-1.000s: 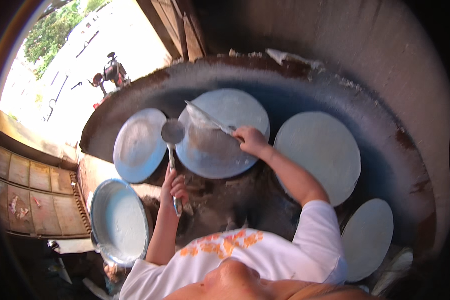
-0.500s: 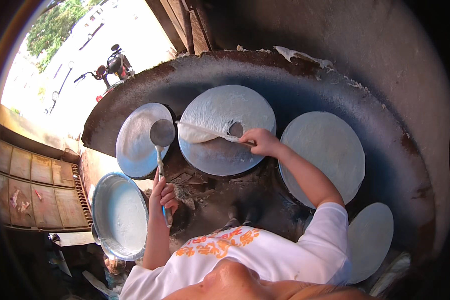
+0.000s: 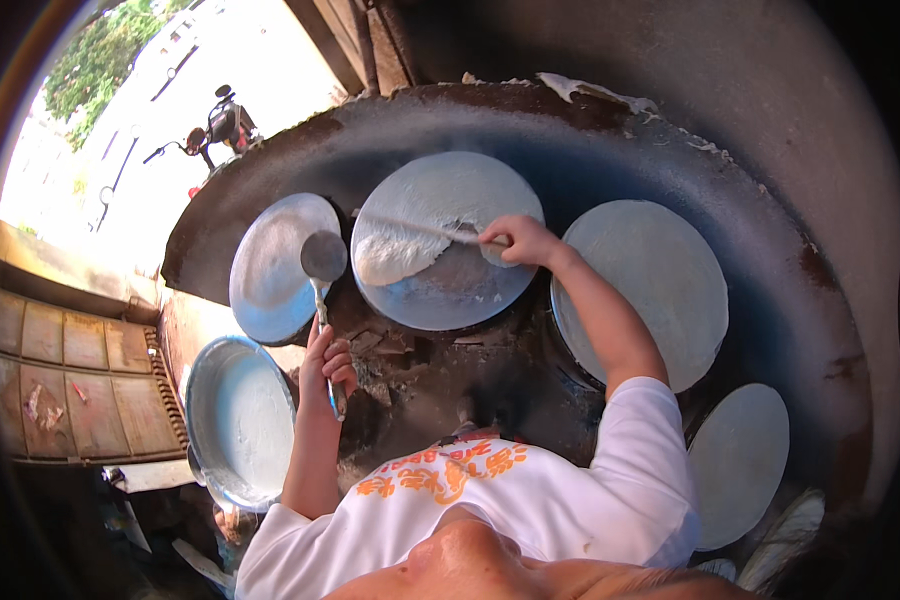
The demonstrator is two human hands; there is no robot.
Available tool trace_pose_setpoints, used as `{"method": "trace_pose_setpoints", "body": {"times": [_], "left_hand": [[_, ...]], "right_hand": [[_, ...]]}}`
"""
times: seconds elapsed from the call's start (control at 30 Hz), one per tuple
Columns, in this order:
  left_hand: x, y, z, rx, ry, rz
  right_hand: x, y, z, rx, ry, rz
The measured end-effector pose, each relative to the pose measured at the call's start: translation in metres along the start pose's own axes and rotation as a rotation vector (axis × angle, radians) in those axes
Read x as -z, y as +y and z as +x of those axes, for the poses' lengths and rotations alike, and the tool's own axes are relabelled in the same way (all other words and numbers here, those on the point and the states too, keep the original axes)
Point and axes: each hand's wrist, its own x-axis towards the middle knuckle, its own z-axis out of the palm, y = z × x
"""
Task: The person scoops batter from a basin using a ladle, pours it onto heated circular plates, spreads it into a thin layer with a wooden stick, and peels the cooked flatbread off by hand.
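My left hand is closed around the handle of a ladle, whose round bowl hangs over the right edge of the left griddle. My right hand grips the short end of a long thin batter spreader. Its blade, smeared by motion, lies across the middle griddle. Thick white batter is pooled at that griddle's left, below the blade. A thinner white layer coats the far part, while grey metal shows through near the centre and along the near side.
A basin of white batter stands by my left forearm. White sheets coat the right griddle and another griddle at lower right. A curved wall rises behind them. A panelled surface lies far left; a motorbike stands outside.
My right hand and the spreader have swept toward the near side, drawing the batter lower on the middle griddle's left. The ladle stays over the left griddle. The whole view has shifted slightly.
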Motion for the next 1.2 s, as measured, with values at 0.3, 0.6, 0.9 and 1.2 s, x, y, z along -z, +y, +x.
{"method": "trace_pose_setpoints", "body": {"times": [0.3, 0.6, 0.9, 1.2], "left_hand": [[0.005, -0.012, 0.004, 0.163, 0.017, -0.077], [-0.002, -0.030, 0.007, 0.120, 0.037, 0.288], [-0.017, 0.054, -0.063, -0.121, -0.180, 0.750], [0.044, 0.131, -0.092, 0.079, -0.364, 0.334]], "right_hand": [[0.011, 0.002, -0.092, -0.160, 0.286, 0.094], [-0.023, -0.047, -0.127, 0.002, 0.335, -0.196], [-0.206, -0.126, -0.160, -0.232, 0.698, 0.480], [-0.409, -0.142, 0.055, -0.531, 0.977, 1.209]]}}
